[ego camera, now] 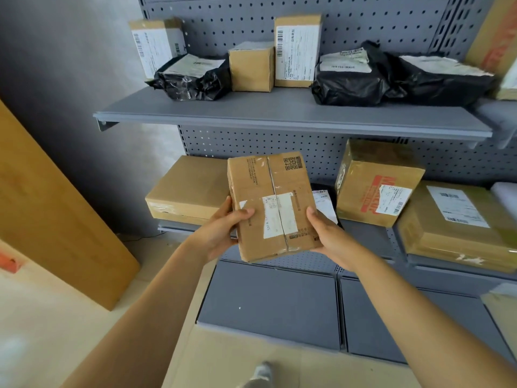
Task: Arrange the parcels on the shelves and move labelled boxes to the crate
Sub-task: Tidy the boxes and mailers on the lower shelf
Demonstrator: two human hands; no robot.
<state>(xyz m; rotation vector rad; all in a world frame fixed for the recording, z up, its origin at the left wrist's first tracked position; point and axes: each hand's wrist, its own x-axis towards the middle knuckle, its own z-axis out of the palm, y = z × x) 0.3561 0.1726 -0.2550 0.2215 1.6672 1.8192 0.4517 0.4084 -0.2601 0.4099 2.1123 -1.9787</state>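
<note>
Both hands hold one brown box (272, 205) up in the air, in front of the lower shelf (363, 231). The left hand (221, 233) grips its side at 9 o'clock, thumb on top, and the right hand (330, 233) grips it at 3 o'clock. A torn white label (277, 215) sits on the box face. Up at 12 o'clock, the top shelf (279, 113) carries more boxes and black bags (358, 82) — all still.

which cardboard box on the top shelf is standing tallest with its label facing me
The tall box right of the small cube box: its white label covers the front; the cube's front is bare.
</note>
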